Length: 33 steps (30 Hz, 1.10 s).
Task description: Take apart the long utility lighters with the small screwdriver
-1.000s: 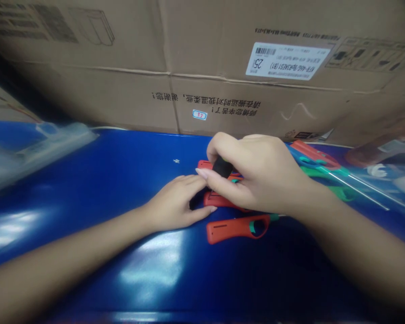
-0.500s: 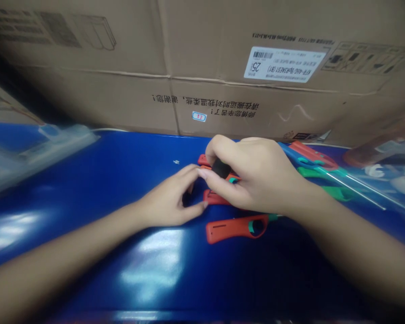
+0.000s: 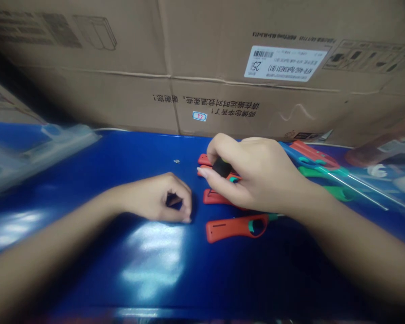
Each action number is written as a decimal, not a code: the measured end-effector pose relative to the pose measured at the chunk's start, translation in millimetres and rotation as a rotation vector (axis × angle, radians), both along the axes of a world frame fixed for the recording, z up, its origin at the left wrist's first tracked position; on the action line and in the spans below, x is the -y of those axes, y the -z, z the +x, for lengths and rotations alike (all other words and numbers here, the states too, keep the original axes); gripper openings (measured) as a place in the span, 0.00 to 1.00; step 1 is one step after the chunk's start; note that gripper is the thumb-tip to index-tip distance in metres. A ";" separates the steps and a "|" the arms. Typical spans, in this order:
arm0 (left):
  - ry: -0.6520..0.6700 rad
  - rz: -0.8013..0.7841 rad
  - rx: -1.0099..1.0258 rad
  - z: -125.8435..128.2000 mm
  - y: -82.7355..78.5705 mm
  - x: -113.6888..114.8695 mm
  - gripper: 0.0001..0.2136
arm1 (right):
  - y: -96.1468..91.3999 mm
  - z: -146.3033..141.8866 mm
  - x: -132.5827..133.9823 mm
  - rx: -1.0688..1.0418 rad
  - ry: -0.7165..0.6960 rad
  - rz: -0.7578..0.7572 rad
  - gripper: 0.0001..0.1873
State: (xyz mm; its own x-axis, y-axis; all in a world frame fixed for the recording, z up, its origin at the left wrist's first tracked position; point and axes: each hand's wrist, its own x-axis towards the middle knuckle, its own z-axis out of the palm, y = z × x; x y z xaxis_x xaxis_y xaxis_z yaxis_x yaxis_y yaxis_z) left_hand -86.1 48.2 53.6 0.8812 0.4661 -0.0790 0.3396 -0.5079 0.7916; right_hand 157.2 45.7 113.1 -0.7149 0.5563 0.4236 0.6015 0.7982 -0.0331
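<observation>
Fingers of the right hand [image 3: 256, 173] are closed around a black tool handle [image 3: 222, 167], its short end showing between thumb and forefinger; the tip is too hidden to tell what it meets. Under and just beside this hand, four orange-red utility lighters lie side by side on the blue desk [image 3: 162, 288]. The top lighter [image 3: 204, 158] and the second lighter [image 3: 230, 178] are mostly covered by the hand, the third lighter [image 3: 211, 197] only partly. Nearest the wearer, the fourth lighter [image 3: 227, 229] lies in fuller view, apart from the others, with its teal trigger showing.

To the left of this row, the left hand [image 3: 148, 198] is curled above the desk, thumb and fingertips drawn in to a narrow ring; whether they pinch anything small cannot be told. Beyond the right wrist are a red lighter [image 3: 312, 153], a blue lighter [image 3: 292, 152] and a green lighter [image 3: 337, 192], the red one's metal rod pointing right. A cardboard box [image 3: 121, 103] with upside-down print stands behind.
</observation>
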 end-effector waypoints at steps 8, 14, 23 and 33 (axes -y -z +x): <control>-0.124 -0.135 0.010 -1.8 -4.5 1.7 0.08 | 0.6 0.2 0.5 -0.028 -0.022 -0.037 0.13; -0.413 0.181 0.181 10.4 24.1 -3.3 0.11 | -4.3 1.2 6.1 -0.080 -0.059 -0.151 0.14; -0.298 0.420 0.171 21.7 37.3 5.5 0.15 | -4.1 -0.1 6.6 -0.163 0.023 -0.254 0.16; -0.264 0.408 0.222 23.6 44.7 5.1 0.15 | 5.0 -4.5 -0.5 -0.259 0.048 -0.170 0.07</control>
